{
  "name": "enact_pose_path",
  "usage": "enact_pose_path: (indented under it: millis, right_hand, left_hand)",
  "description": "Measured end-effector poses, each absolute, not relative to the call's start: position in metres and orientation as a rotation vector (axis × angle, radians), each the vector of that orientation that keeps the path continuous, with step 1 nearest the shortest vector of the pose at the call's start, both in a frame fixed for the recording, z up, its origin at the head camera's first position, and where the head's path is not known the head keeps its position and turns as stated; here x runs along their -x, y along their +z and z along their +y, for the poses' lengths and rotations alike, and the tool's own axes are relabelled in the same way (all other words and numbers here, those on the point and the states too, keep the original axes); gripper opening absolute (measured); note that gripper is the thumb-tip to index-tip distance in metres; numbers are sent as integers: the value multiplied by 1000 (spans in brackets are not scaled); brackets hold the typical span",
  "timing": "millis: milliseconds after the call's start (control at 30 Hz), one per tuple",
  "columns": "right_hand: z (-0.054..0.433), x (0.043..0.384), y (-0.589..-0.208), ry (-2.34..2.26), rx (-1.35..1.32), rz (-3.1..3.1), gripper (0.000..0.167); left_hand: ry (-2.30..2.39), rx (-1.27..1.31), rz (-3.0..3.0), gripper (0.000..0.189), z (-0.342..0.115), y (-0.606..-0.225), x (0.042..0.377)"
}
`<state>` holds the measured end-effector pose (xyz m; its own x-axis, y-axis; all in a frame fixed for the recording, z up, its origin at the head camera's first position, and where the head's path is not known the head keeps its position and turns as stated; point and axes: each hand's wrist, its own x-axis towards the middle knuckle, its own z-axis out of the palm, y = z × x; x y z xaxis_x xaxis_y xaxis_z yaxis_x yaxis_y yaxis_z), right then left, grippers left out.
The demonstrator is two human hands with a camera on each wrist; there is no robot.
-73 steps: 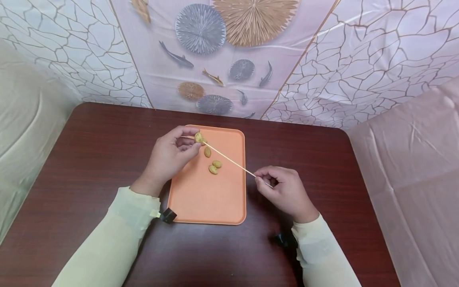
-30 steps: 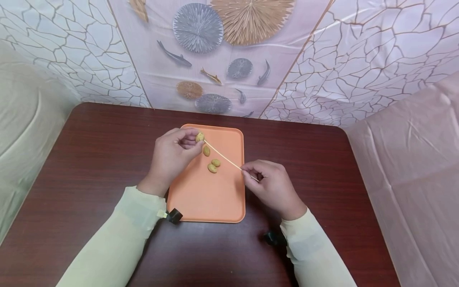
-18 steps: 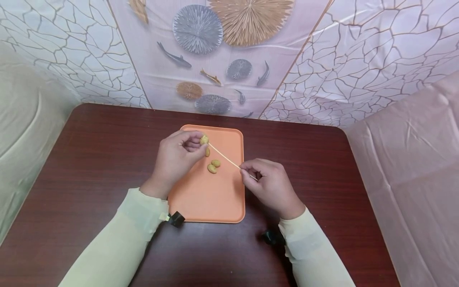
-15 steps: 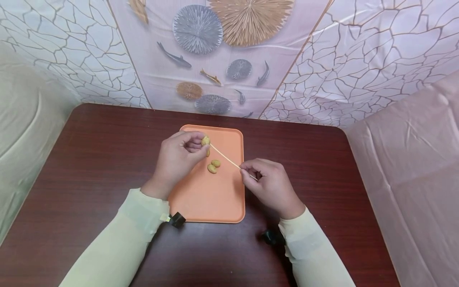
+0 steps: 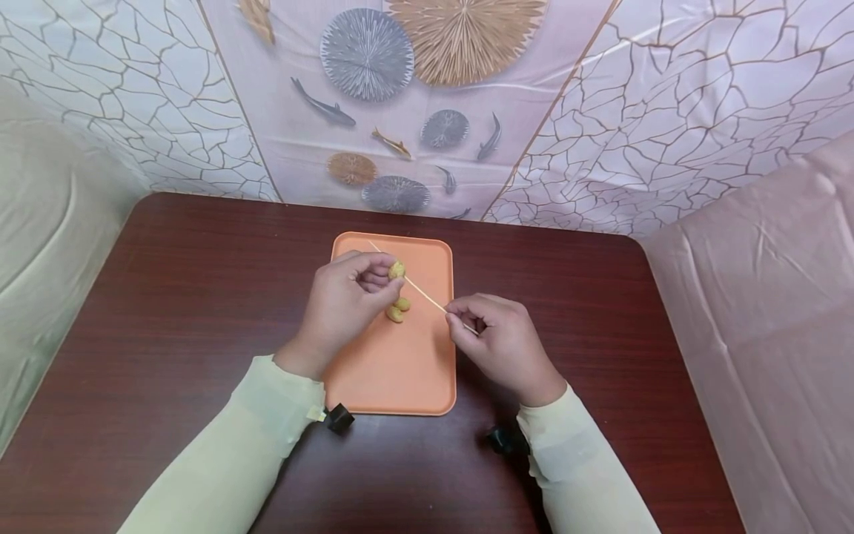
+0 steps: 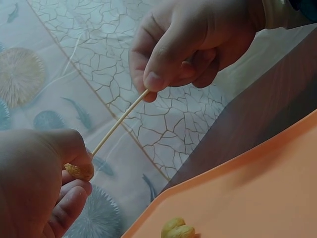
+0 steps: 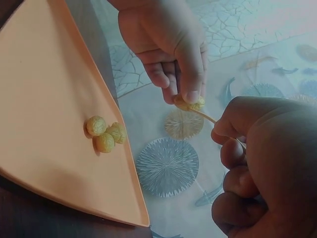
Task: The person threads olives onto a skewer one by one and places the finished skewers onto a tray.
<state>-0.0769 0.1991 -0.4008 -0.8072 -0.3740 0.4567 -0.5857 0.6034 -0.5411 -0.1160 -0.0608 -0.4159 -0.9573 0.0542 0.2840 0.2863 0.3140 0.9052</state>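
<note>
Above the orange tray point(image 5: 387, 371), my left hand point(image 5: 347, 300) pinches a small wrinkled yellow-green fruit point(image 5: 396, 270) between thumb and fingertips. A thin wooden skewer point(image 5: 425, 292) runs through the fruit, its tip showing beyond the left fingers towards the tray's far edge. My right hand point(image 5: 507, 345) grips the skewer near its other end, over the tray's right rim. More such fruits point(image 7: 104, 143) lie close together on the tray in the right wrist view. In the head view the left hand partly hides them.
The tray lies on a dark red-brown wooden table point(image 5: 567, 297). Behind it hangs a patterned backdrop point(image 5: 427, 111), with pale cloth point(image 5: 754, 297) at the right side. A small black camera point(image 5: 339, 419) sits at the left wrist, another point(image 5: 499, 439) at the right.
My left hand has slid the fruit along the skewer towards the right hand, and the skewer's tip now sticks out past it. The right hand moved left earlier, then stayed nearly still.
</note>
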Motion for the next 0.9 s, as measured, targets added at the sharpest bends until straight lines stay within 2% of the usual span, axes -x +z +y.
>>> enact_pose_path:
  millis: [900]
  right_hand:
    - [196,80,-401,1017,-754,-2536,6]
  left_hand:
    - [-1751,415,-2335,28,-40,-416,102]
